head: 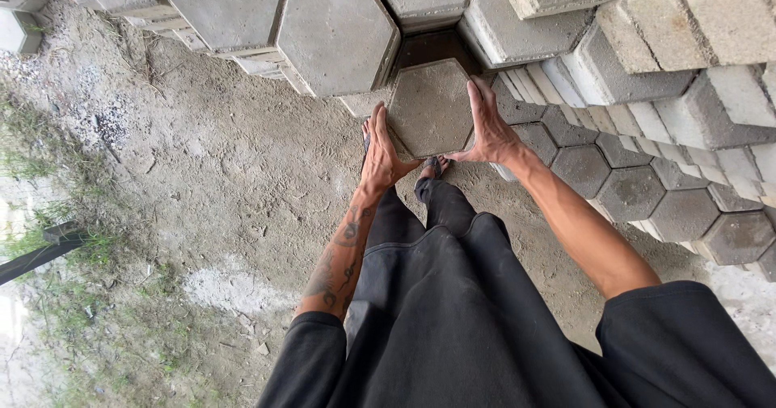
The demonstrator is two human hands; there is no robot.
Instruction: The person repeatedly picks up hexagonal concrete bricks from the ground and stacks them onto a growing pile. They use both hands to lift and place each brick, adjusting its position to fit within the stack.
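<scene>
The hexagonal paving block (430,107) was a flat, six-sided slab of grey concrete, its broad top face rough and speckled and a shade darker than the paler blocks stacked about it. It was held level, face up toward the camera, with one corner pointing away and one toward the person. The left hand (380,151) pressed flat against its lower left edge and the right hand (487,125) against its right edge (fingers straight, palms turned inward). It sat low in a dark gap between the stacks, above the sandy ground.
</scene>
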